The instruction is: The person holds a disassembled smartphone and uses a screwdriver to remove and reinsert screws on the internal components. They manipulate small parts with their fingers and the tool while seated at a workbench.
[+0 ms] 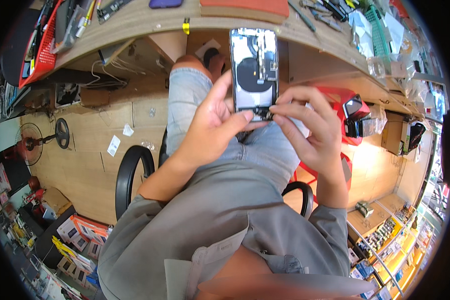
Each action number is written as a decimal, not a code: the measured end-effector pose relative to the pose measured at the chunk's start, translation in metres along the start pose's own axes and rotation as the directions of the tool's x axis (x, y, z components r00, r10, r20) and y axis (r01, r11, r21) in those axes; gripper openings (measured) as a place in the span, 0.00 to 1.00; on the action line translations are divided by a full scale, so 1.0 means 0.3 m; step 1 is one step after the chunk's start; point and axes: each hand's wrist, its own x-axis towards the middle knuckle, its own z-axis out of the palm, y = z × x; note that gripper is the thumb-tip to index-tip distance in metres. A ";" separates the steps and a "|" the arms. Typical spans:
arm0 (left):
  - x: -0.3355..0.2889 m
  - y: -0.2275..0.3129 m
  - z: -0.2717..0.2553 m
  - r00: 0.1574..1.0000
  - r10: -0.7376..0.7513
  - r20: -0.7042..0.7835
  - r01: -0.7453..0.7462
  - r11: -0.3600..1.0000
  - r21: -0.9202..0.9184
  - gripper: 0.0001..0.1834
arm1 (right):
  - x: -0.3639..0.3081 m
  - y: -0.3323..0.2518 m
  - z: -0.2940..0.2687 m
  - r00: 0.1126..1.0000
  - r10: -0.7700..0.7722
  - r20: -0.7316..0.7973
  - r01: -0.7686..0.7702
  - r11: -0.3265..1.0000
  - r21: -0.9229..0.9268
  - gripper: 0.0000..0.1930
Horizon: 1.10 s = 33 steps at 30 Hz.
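An opened smartphone housing [255, 76] is held up over my lap, its inside facing me. A black round coil lies in its middle, with small parts along the upper right and the bottom edge. My left hand [216, 117] grips it from the lower left, thumb on the bottom edge and fingers behind. At the lower right corner, the thumb and forefinger of my right hand [310, 125] pinch close together. Whether a small part sits between those fingertips, or they only touch the phone's corner, is too small to make out.
Ahead stands a wooden desk [150, 31] with a red-orange pad [245, 10], a red basket [45, 55] of tools at left and a green basket [379, 32] at right. Chair armrests [135, 175] flank me. A fan [30, 143] stands on the left; a red bag [335, 97] is at right.
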 end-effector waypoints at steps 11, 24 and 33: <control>0.020 0.016 -0.034 0.998 0.055 -0.007 -0.055 0.998 0.014 0.41 | 0.055 0.035 0.000 0.985 0.127 0.118 -0.146 0.975 0.170 0.08; 0.056 0.033 -0.063 0.998 0.053 -0.036 -0.053 0.998 0.014 0.43 | 0.177 0.084 -0.024 0.957 0.289 -0.016 -0.258 0.877 0.405 0.08; 0.154 0.124 -0.095 0.971 0.214 -0.110 -0.193 0.966 0.174 0.47 | 0.397 0.187 -0.059 0.834 0.522 -0.178 -0.419 0.809 0.413 0.12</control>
